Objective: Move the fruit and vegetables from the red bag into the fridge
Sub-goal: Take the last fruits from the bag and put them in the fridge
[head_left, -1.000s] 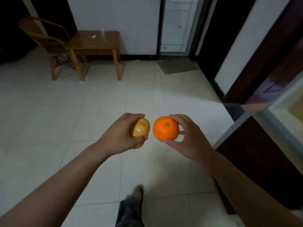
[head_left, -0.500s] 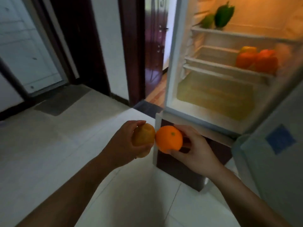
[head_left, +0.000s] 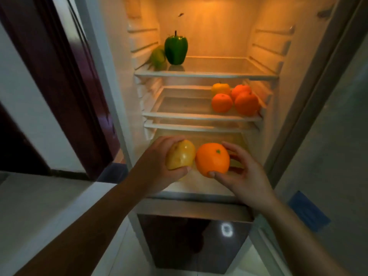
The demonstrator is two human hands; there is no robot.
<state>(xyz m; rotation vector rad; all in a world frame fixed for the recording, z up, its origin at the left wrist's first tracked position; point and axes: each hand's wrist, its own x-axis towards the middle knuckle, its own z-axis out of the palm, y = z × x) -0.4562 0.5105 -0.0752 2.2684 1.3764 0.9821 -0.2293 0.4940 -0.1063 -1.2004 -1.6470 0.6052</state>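
Two bare forearms reach forward into an open fridge (head_left: 294, 120). The left hand (head_left: 157, 168) is curled around a yellowish potato (head_left: 181, 155), fingers over its top and thumb beneath. The right hand (head_left: 241, 176) grips an orange (head_left: 212, 159) between thumb below and fingers behind. The two items almost touch, held just above the fridge's bottom compartment floor (head_left: 201, 184), which looks bare. Above them, the middle shelf (head_left: 189, 114) carries three oranges (head_left: 222, 103) and a yellow fruit (head_left: 220, 89) clustered at its right; its left half is free. The top shelf (head_left: 219, 71) holds a green pepper (head_left: 176, 49) and a second green item (head_left: 158, 56) at left, with open room to the right.
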